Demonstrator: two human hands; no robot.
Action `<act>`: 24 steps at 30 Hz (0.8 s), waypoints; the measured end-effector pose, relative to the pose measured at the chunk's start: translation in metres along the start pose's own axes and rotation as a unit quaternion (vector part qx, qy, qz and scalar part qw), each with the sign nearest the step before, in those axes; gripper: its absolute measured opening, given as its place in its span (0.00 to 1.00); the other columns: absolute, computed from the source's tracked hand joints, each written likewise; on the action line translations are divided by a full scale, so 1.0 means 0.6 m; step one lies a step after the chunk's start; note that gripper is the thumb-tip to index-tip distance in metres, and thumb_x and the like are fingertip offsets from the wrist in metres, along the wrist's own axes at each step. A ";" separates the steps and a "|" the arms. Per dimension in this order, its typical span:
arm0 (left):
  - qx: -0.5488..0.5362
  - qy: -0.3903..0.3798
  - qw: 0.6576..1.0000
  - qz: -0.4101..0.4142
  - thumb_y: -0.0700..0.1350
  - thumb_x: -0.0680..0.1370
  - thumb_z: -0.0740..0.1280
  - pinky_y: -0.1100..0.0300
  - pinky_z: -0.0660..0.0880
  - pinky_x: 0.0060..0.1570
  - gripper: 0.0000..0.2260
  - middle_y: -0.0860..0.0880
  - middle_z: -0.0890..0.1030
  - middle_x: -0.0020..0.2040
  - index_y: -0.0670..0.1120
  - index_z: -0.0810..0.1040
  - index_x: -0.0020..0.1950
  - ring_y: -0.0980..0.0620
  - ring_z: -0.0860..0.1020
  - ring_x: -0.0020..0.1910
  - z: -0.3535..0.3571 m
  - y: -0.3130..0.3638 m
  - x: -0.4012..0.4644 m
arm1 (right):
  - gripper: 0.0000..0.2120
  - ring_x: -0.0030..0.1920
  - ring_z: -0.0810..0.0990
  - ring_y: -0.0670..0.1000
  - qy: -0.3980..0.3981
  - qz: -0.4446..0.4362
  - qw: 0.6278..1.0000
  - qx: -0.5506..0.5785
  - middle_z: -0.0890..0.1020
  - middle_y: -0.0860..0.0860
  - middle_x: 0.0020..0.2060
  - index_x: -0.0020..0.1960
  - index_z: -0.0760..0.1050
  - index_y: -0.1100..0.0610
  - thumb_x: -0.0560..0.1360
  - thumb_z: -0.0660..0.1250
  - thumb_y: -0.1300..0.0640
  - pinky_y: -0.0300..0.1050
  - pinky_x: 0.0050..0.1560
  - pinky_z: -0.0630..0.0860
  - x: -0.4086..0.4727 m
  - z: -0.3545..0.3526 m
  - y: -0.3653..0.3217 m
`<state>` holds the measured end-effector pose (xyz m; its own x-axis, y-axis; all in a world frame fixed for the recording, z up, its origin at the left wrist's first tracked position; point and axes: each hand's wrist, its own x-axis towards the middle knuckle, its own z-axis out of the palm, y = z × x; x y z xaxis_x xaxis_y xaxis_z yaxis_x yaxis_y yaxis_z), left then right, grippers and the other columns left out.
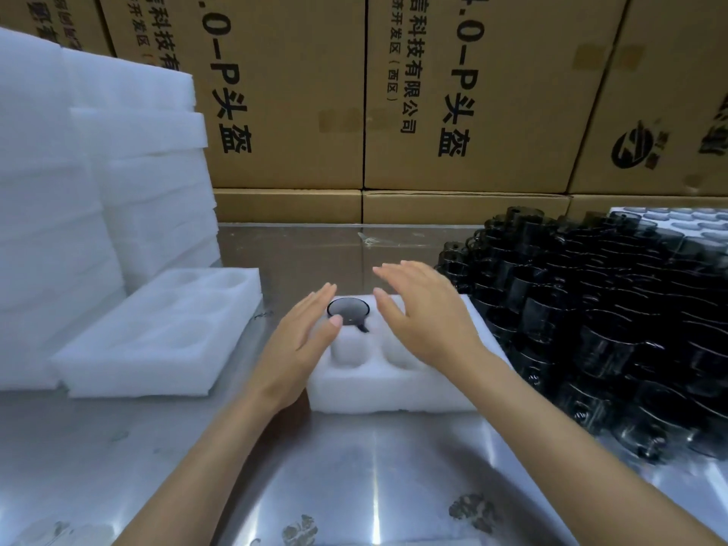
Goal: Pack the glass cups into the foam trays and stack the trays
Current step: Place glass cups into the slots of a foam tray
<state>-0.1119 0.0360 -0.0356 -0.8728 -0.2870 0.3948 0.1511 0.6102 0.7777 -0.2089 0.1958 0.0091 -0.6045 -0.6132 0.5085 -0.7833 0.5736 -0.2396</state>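
risk sits with the dark glass pile (591, 321) at the right: a careless reach could topple cups onto the steel table (354, 466). both hands, left (299, 344) and right (425, 317), hover flat and apart, holding nothing. one cup (348, 311) sits in a far pocket of the soft white tray (394, 396); near pockets are empty. another tray (157, 340) waits at left.

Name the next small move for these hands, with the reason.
Probably the right hand, open and empty over the foam tray, should reach right to the pile of dark glass cups and grip one. Only one cup sits in the tray, and the pockets nearer the person are bare. The left hand is open too.
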 end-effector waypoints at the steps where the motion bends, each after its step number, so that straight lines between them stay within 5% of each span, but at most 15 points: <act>1: -0.014 0.013 1.000 0.012 0.59 0.76 0.57 0.73 0.53 0.67 0.19 0.65 0.62 0.70 0.63 0.64 0.67 0.70 0.58 0.70 -0.001 0.002 -0.001 | 0.18 0.69 0.65 0.50 0.044 0.012 0.999 -0.008 0.74 0.47 0.66 0.68 0.71 0.51 0.80 0.57 0.50 0.47 0.68 0.61 -0.001 -0.016 0.010; 5: -0.054 0.021 0.998 0.027 0.61 0.74 0.57 0.62 0.59 0.70 0.15 0.62 0.69 0.68 0.66 0.68 0.61 0.66 0.64 0.69 0.000 0.007 -0.003 | 0.16 0.63 0.69 0.56 0.097 0.127 0.984 -0.083 0.78 0.51 0.59 0.63 0.76 0.53 0.76 0.60 0.53 0.50 0.54 0.70 0.017 -0.088 0.073; 9: -0.075 0.014 0.997 0.023 0.55 0.75 0.57 0.57 0.59 0.72 0.14 0.59 0.72 0.67 0.62 0.72 0.60 0.62 0.65 0.70 0.006 0.002 0.000 | 0.19 0.66 0.64 0.59 0.091 0.222 0.959 -0.152 0.71 0.56 0.64 0.67 0.71 0.55 0.77 0.60 0.51 0.55 0.57 0.69 0.058 -0.140 0.145; 15: -0.048 0.016 0.997 0.063 0.62 0.73 0.54 0.75 0.61 0.60 0.16 0.73 0.74 0.57 0.63 0.74 0.57 0.72 0.68 0.63 0.005 0.008 -0.003 | 0.21 0.69 0.59 0.59 -0.015 0.261 0.940 -0.221 0.67 0.57 0.68 0.70 0.67 0.56 0.80 0.56 0.49 0.57 0.59 0.68 0.102 -0.159 0.232; 18: -0.003 0.017 0.996 0.085 0.61 0.74 0.53 0.74 0.61 0.62 0.15 0.72 0.74 0.57 0.64 0.73 0.56 0.73 0.68 0.62 0.001 0.005 -0.004 | 0.22 0.70 0.58 0.59 -0.071 0.275 0.924 -0.258 0.69 0.57 0.68 0.69 0.66 0.57 0.80 0.56 0.47 0.57 0.60 0.67 0.113 -0.148 0.246; 24: -0.002 0.010 0.997 0.075 0.62 0.74 0.53 0.67 0.64 0.64 0.16 0.68 0.78 0.56 0.62 0.77 0.53 0.67 0.71 0.61 0.003 0.002 -0.003 | 0.17 0.67 0.62 0.59 -0.053 0.274 0.915 -0.291 0.74 0.58 0.61 0.62 0.71 0.60 0.80 0.60 0.49 0.54 0.55 0.68 0.118 -0.139 0.257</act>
<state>-0.1109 0.0385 -0.0363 -0.8307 -0.2072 0.5168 0.2811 0.6451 0.7105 -0.3601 0.2862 0.0772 -0.9179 -0.1793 0.3540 -0.1682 0.9838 0.0619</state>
